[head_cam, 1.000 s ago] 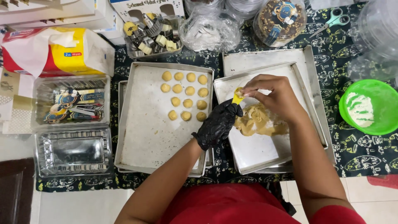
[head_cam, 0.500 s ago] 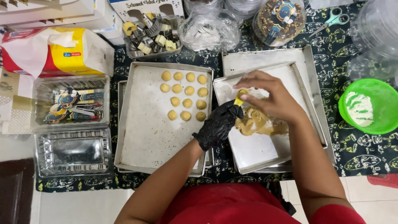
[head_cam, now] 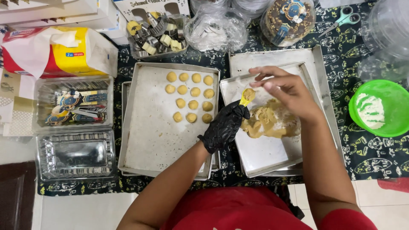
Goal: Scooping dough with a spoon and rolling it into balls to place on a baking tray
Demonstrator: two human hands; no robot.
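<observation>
My left hand [head_cam: 223,127], in a black glove, grips a small yellow measuring spoon [head_cam: 246,97] filled with dough. It hovers at the left edge of the right metal tray [head_cam: 264,155]. My bare right hand [head_cam: 284,90] is open just above and to the right of the spoon, fingers spread over it. A lump of tan cookie dough [head_cam: 269,122] lies on that tray under my right wrist. The left metal tray [head_cam: 147,140] carries several round dough balls [head_cam: 191,97] in rows at its upper right.
A green bowl with white flour [head_cam: 377,108] sits at the right. Behind the trays are a tub of metal cookie cutters [head_cam: 156,35], plastic bags, a decorated jar lid and scissors [head_cam: 345,19]. Clear plastic boxes [head_cam: 73,155] and a red-yellow flour bag [head_cam: 55,51] stand at the left.
My right hand has lifted slightly off the spoon and its fingers have spread. The gloved left hand with the spoon has stayed nearly in place.
</observation>
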